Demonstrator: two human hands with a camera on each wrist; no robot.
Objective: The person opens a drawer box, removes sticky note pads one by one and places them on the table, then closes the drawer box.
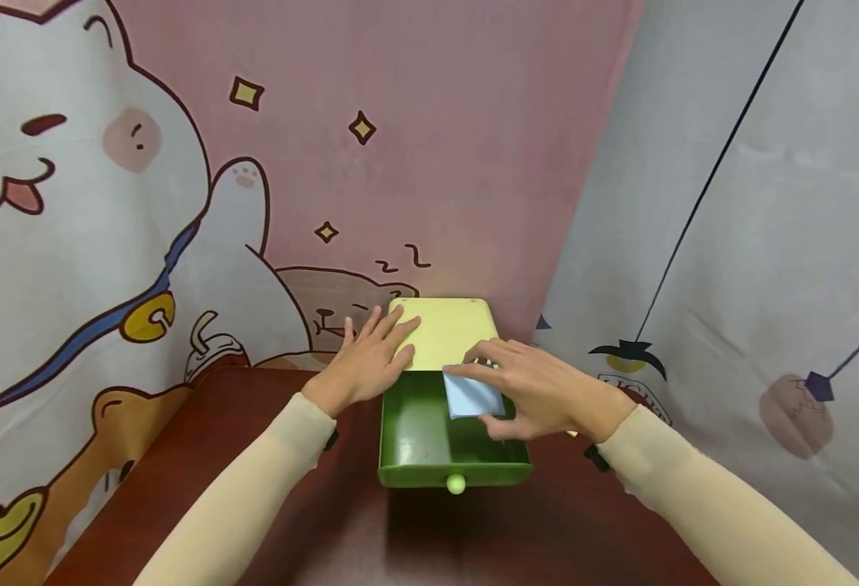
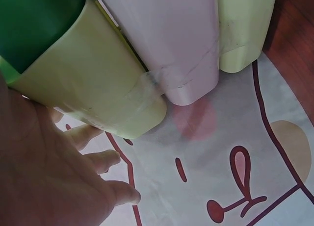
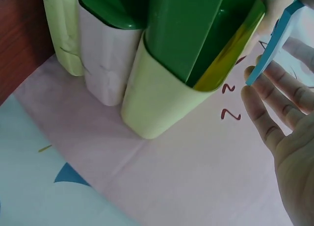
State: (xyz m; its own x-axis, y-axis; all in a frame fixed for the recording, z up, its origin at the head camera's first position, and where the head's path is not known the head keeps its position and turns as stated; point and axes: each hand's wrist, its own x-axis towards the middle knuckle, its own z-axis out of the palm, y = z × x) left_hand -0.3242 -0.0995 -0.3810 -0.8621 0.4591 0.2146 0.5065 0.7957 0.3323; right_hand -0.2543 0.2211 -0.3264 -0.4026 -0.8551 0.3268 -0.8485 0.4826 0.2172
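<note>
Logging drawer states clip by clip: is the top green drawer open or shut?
Open: the top green drawer juts out from under the pale yellow casing, its inside showing.

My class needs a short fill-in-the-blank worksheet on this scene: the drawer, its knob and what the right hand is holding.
1. The flat square held by the right hand is light ____ in colour.
2. The drawer stands ____, not closed.
3. The knob on the drawer's front is ____ in shape, not square.

Missing words: blue; open; round.

Drawer cabinet [image 1: 446, 330] on table [image 1: 583, 529], before cloth [image 1: 459, 163]
</note>
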